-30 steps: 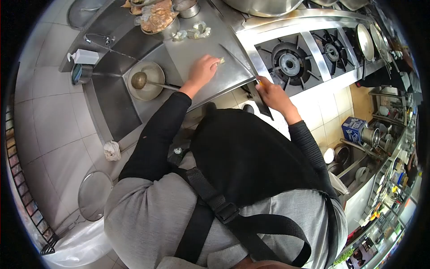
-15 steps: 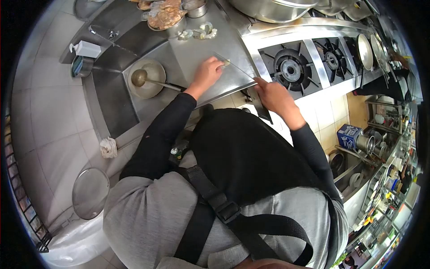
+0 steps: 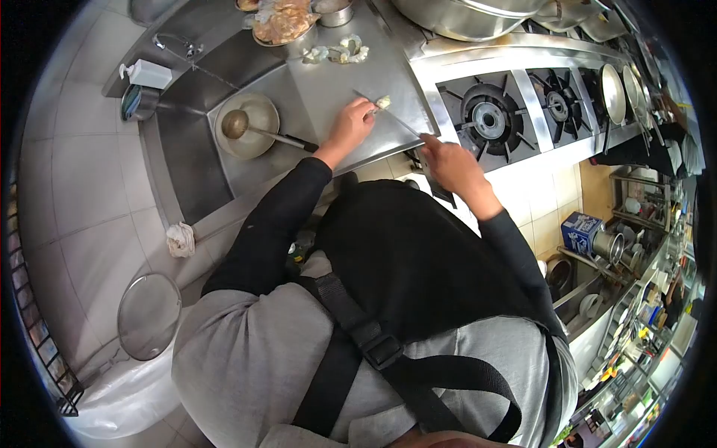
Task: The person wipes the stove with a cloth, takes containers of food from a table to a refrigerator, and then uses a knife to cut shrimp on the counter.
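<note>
On the steel counter (image 3: 328,97), my left hand (image 3: 352,128) has its fingers pinched on a small pale food piece (image 3: 382,102). My right hand (image 3: 454,166) is wrapped round the handle of a thin knife (image 3: 403,124), whose blade reaches left across the counter to the food piece, by my left fingertips. Farther back on the counter lie several whitish pieces (image 3: 349,51), near a metal pot (image 3: 287,46) with a plastic bag of brownish food (image 3: 282,21) on it.
To the left, a sink (image 3: 196,179) holds a pan (image 3: 261,112) with a ladle (image 3: 234,125). Gas burners (image 3: 489,119) stand to the right, a large pot (image 3: 470,16) behind them. A soap dispenser (image 3: 146,74) stands at the sink's far left.
More of the pale piece shows beyond my left fingertips, at the blade. The camera view has shifted slightly, and both hands stay in nearly the same place.
</note>
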A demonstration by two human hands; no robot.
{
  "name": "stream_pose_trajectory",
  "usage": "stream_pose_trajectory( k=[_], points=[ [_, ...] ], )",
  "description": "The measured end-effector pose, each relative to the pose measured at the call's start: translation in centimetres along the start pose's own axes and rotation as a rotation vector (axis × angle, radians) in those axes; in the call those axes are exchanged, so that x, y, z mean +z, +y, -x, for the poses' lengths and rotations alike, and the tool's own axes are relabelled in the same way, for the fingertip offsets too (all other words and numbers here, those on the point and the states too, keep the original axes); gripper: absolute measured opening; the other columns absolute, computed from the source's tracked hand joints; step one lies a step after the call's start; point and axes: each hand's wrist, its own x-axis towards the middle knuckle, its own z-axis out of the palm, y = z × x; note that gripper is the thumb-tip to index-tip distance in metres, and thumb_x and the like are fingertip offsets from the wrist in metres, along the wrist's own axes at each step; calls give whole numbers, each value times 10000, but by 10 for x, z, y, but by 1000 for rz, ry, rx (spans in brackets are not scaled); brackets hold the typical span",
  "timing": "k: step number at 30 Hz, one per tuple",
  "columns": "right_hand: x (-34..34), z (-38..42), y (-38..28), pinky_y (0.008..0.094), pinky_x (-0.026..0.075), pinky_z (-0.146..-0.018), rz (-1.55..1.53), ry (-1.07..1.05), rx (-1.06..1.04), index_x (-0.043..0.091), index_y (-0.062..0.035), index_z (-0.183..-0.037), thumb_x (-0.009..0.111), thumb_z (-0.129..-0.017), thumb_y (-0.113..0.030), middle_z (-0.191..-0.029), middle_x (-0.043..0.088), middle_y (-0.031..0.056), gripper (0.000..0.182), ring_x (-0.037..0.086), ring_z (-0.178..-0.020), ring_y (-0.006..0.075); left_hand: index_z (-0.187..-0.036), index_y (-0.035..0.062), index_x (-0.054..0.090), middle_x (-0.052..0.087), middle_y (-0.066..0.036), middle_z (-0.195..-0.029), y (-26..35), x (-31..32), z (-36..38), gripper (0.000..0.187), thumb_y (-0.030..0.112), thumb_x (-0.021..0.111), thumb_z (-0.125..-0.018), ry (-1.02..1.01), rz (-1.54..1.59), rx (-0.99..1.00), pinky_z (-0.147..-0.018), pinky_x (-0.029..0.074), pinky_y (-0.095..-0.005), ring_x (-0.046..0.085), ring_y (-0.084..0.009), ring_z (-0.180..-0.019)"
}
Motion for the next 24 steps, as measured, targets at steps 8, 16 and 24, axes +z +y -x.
stream_pose_trajectory(
  k=[8,16,24],
  points=[
    [-11,9,-7,551,535,-732,44,-74,39,583,-96,-1317,482,-1021,-277,-847,692,256,361,677,-823,452,-959,29,683,650,-142,-932,2,1,4,191,-15,640,-778,32,10,-48,-681,522,-419,643,-366,-767],
    [-11,8,-12,560,537,-669,64,-53,19,563,-112,-1323,505,-1014,-268,-796,684,255,351,679,-770,460,-976,24,680,682,-163,-968,-6,4,8,165,9,668,-812,66,34,-132,-698,533,-413,670,-369,-832],
    [-14,11,-16,557,539,-712,70,-56,13,572,-97,-1317,492,-1020,-284,-800,685,262,360,678,-792,464,-965,8,688,678,-145,-976,-7,1,12,129,40,707,-842,81,40,-79,-735,540,-375,680,-312,-842]
  ],
)
